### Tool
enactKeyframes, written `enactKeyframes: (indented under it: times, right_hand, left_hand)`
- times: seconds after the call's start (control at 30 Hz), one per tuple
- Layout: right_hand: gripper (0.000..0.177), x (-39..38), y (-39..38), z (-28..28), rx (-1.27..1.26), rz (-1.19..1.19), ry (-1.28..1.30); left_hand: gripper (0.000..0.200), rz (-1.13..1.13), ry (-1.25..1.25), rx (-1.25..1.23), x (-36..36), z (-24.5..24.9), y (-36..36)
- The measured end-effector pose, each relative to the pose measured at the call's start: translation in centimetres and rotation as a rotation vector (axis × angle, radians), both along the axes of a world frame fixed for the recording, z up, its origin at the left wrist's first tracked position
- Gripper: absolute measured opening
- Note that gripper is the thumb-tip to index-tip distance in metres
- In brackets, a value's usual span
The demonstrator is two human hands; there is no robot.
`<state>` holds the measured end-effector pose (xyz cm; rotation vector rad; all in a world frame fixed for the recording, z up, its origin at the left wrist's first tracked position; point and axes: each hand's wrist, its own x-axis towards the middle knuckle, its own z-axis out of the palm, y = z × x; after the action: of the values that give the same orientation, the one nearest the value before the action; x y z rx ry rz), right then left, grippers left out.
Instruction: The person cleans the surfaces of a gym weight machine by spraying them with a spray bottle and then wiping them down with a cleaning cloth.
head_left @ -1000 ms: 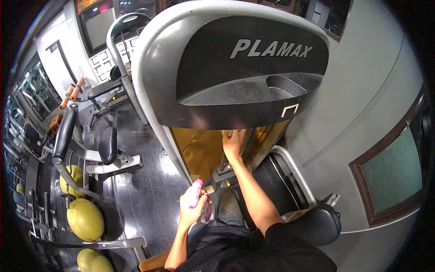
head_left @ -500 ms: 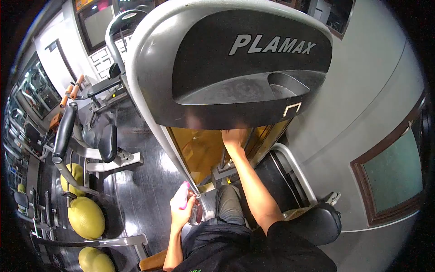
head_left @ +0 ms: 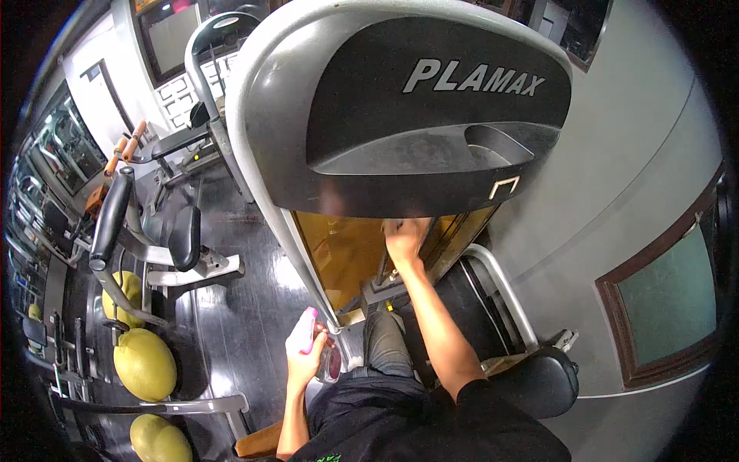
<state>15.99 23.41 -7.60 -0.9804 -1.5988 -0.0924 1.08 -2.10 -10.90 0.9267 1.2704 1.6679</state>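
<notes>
My left hand [head_left: 302,356] is closed around a spray bottle [head_left: 331,363] with a white and pink trigger head and a see-through lower body. It is held low, left of my leg. My right hand [head_left: 406,242] is raised to the amber panel [head_left: 331,258] of a weight machine [head_left: 269,115], just below its black hood marked PLAMAX. The fingers of this hand look curled, and their tips are partly hidden by the hood's lower edge. Whatever they hold, if anything, I cannot make out. A metal rod runs down just below the hand.
Left of me stand an exercise machine with black pads [head_left: 185,237] and several yellow balls [head_left: 146,366]. A curved silver rail [head_left: 504,292] and a black padded seat [head_left: 539,381] are at my right. Beyond is a grey wall with a brown-framed panel [head_left: 666,300].
My right hand has shifted slightly down and right across the panel, and more of it shows below the hood. My view has swung slightly. The left hand still grips the spray bottle.
</notes>
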Motion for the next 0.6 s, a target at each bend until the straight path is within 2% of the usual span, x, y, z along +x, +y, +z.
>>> enactKeyframes:
  times: [0.03, 0.1, 0.13, 0.2, 0.23, 0.3, 0.33, 0.4, 0.43, 0.5, 0.6]
  right_hand:
    - [0.029, 0.0, 0.9, 0.1, -0.002, 0.000, 0.000]
    - [0.031, 0.1, 2.4, 0.1, -0.422, 0.121, 0.045]
    - [0.031, 0.3, 2.4, -0.5, -0.420, 0.121, 0.046]
    - [0.033, 0.8, 1.4, -2.1, 0.024, -0.108, -0.325]
    - [0.033, 1.0, 0.5, -3.5, 0.023, -0.109, -0.328]
    - [0.039, 1.1, -1.8, -6.8, -0.449, -0.025, -0.286]
    - [0.039, 1.7, -2.2, -9.0, -0.448, -0.028, -0.285]
    - [0.046, 3.8, -1.8, -14.3, -0.567, 0.247, -0.075]
    - [0.041, 4.8, -1.3, -16.7, -0.577, 0.250, 0.045]
    - [0.042, 6.8, -1.6, -15.8, -0.478, 0.148, 0.174]
    - [0.040, 9.2, 1.1, -11.3, -0.219, -0.160, 0.297]
  left_hand:
    - [0.029, -0.014, 0.013, 0.001, -0.1, -0.1, 0.0]
    - [0.031, -0.030, 0.021, 0.013, -0.3, -0.4, 0.1]
    - [0.033, -0.044, 0.029, 0.025, -0.5, -0.5, 0.1]
    - [0.033, -0.032, 0.023, 0.023, -0.5, -0.5, 0.3]
    - [0.033, -0.023, 0.017, 0.016, -0.4, -0.6, 0.2]
    - [0.033, -0.042, 0.026, 0.006, -0.6, -0.5, 0.2]
    - [0.034, -0.059, 0.037, -0.001, -0.7, -0.4, 0.2]
    - [0.034, -0.059, 0.025, 0.005, -0.9, -0.6, 0.3]
    - [0.034, -0.056, 0.013, 0.009, -0.9, -0.7, 0.3]
    - [0.034, -0.053, 0.001, 0.018, -1.0, -0.8, 0.5]
    - [0.035, -0.065, -0.002, 0.018, -1.2, -1.0, 0.9]
